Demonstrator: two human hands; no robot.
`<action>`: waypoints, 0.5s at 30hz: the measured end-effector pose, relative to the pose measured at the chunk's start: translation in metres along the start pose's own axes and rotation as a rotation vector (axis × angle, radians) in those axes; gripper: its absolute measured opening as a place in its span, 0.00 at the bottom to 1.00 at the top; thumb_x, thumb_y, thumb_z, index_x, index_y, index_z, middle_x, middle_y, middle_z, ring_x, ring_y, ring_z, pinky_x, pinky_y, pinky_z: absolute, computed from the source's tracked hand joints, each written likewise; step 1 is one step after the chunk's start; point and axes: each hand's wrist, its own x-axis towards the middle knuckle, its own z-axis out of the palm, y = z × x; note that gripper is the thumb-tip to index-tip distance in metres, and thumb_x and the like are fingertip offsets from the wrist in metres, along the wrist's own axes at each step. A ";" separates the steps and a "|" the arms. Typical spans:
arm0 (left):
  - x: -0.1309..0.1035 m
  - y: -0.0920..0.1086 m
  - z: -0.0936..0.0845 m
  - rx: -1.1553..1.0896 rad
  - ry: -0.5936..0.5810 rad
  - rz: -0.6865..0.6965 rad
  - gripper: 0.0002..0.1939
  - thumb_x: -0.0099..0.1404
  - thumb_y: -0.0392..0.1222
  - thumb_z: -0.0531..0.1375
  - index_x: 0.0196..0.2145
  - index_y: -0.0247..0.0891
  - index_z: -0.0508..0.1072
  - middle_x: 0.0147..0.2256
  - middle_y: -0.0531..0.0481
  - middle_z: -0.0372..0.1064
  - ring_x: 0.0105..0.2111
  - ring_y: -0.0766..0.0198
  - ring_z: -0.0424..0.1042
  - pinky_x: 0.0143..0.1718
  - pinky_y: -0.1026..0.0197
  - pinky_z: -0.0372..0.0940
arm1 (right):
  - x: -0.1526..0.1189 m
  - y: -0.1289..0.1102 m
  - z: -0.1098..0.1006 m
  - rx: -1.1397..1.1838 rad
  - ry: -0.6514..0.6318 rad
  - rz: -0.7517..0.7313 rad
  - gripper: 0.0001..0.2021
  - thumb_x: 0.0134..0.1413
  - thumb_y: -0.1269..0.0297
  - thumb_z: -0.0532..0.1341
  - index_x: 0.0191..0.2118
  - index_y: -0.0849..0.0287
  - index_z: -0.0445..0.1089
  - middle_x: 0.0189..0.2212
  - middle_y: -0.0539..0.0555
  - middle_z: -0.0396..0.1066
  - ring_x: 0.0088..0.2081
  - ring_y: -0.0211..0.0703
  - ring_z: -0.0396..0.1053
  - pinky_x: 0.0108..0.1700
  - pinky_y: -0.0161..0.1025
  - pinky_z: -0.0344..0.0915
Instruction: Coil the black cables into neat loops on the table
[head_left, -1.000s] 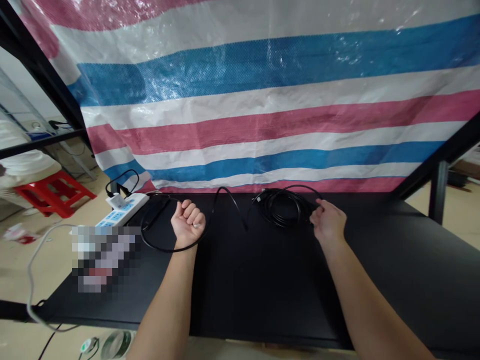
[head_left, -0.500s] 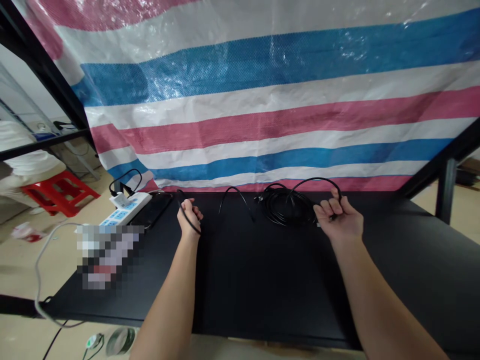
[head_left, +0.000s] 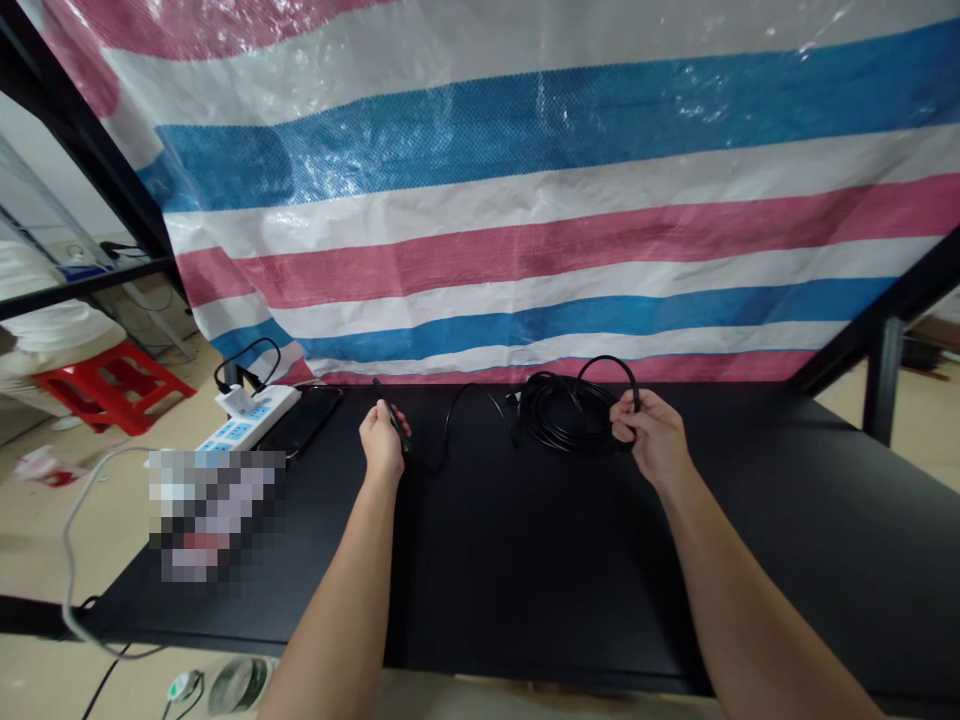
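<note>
A coiled black cable (head_left: 559, 440) lies at the back of the black table (head_left: 525, 560). My right hand (head_left: 652, 425) is closed at the coil's right side, pinching a strand that arches up and over from the coil. To the left, my left hand (head_left: 381, 435) is closed around a piece of black cable (head_left: 393, 415); its dark end points up past the thumb. A thinner loose strand (head_left: 454, 405) rises between my left hand and the coil. A small connector end (head_left: 513, 398) shows at the coil's left edge. My fingers partly hide the held parts.
A white power strip (head_left: 251, 420) with plugged-in adapters and a black phone (head_left: 300, 420) lie at the back left, near a blurred patch. A striped plastic sheet (head_left: 525, 240) hangs behind the table. A person sits on a red stool (head_left: 112, 385) at the far left.
My right hand has moved left and slightly down to the coil's edge, and its cable arch has narrowed. My left hand has shifted slightly right, with its cable piece turned.
</note>
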 end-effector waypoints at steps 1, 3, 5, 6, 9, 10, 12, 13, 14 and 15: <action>-0.001 0.000 0.001 -0.032 0.007 -0.024 0.14 0.61 0.39 0.54 0.18 0.38 0.59 0.14 0.58 0.55 0.12 0.73 0.56 0.14 0.71 0.51 | -0.001 0.002 0.002 -0.070 0.034 -0.041 0.13 0.31 0.62 0.65 0.25 0.54 0.59 0.16 0.44 0.61 0.16 0.31 0.49 0.19 0.34 0.48; -0.002 -0.001 0.003 -0.079 0.019 -0.069 0.14 0.60 0.42 0.55 0.20 0.38 0.59 0.14 0.59 0.54 0.12 0.73 0.55 0.13 0.71 0.49 | -0.004 0.005 0.006 -0.243 0.047 -0.127 0.17 0.29 0.59 0.67 0.25 0.54 0.59 0.17 0.43 0.61 0.18 0.32 0.51 0.21 0.34 0.52; -0.003 -0.002 0.005 -0.096 0.027 -0.111 0.13 0.60 0.44 0.56 0.21 0.38 0.59 0.15 0.60 0.53 0.12 0.74 0.54 0.13 0.72 0.47 | -0.007 0.006 0.010 -0.430 0.002 -0.168 0.19 0.27 0.57 0.70 0.26 0.54 0.61 0.16 0.42 0.59 0.19 0.32 0.52 0.23 0.35 0.54; -0.003 -0.002 0.006 -0.101 0.031 -0.132 0.13 0.60 0.44 0.56 0.21 0.38 0.60 0.15 0.60 0.52 0.12 0.74 0.53 0.12 0.72 0.46 | -0.008 0.007 0.011 -0.513 -0.023 -0.164 0.19 0.26 0.56 0.70 0.26 0.54 0.62 0.15 0.41 0.57 0.18 0.33 0.51 0.23 0.35 0.54; -0.003 -0.001 0.006 -0.132 0.048 -0.206 0.13 0.61 0.43 0.55 0.22 0.38 0.59 0.15 0.60 0.51 0.12 0.74 0.52 0.12 0.72 0.46 | -0.008 0.007 0.012 -0.645 -0.057 -0.119 0.18 0.27 0.51 0.69 0.21 0.55 0.64 0.13 0.42 0.56 0.18 0.34 0.54 0.23 0.36 0.54; -0.003 0.000 0.006 -0.146 0.053 -0.227 0.13 0.62 0.42 0.54 0.22 0.38 0.59 0.15 0.60 0.51 0.12 0.74 0.52 0.12 0.72 0.46 | -0.007 0.006 0.011 -0.641 -0.060 -0.106 0.18 0.28 0.49 0.68 0.20 0.55 0.64 0.13 0.44 0.58 0.18 0.36 0.56 0.23 0.37 0.54; -0.003 0.003 0.005 -0.164 0.054 -0.255 0.13 0.63 0.41 0.53 0.22 0.38 0.59 0.15 0.60 0.51 0.12 0.75 0.52 0.13 0.72 0.47 | -0.006 0.006 0.010 -0.588 -0.037 -0.088 0.19 0.31 0.45 0.66 0.18 0.56 0.65 0.15 0.47 0.62 0.20 0.38 0.60 0.24 0.37 0.56; -0.004 0.004 0.005 -0.165 0.048 -0.261 0.13 0.64 0.41 0.52 0.22 0.38 0.59 0.15 0.60 0.51 0.12 0.75 0.51 0.13 0.72 0.47 | -0.005 0.006 0.010 -0.550 -0.009 -0.086 0.19 0.33 0.44 0.65 0.18 0.56 0.65 0.15 0.48 0.63 0.21 0.38 0.60 0.24 0.37 0.57; -0.004 0.005 0.006 -0.163 0.037 -0.263 0.12 0.64 0.41 0.52 0.23 0.38 0.59 0.15 0.60 0.51 0.12 0.75 0.51 0.13 0.72 0.46 | -0.004 0.006 0.010 -0.510 0.027 -0.095 0.20 0.35 0.43 0.64 0.18 0.56 0.65 0.15 0.48 0.63 0.20 0.38 0.60 0.23 0.37 0.56; -0.006 0.005 0.006 -0.157 0.022 -0.262 0.12 0.63 0.41 0.53 0.23 0.38 0.59 0.15 0.60 0.50 0.12 0.75 0.51 0.13 0.72 0.46 | -0.004 0.006 0.011 -0.463 0.066 -0.106 0.20 0.37 0.42 0.63 0.19 0.56 0.65 0.15 0.47 0.61 0.19 0.37 0.58 0.21 0.36 0.55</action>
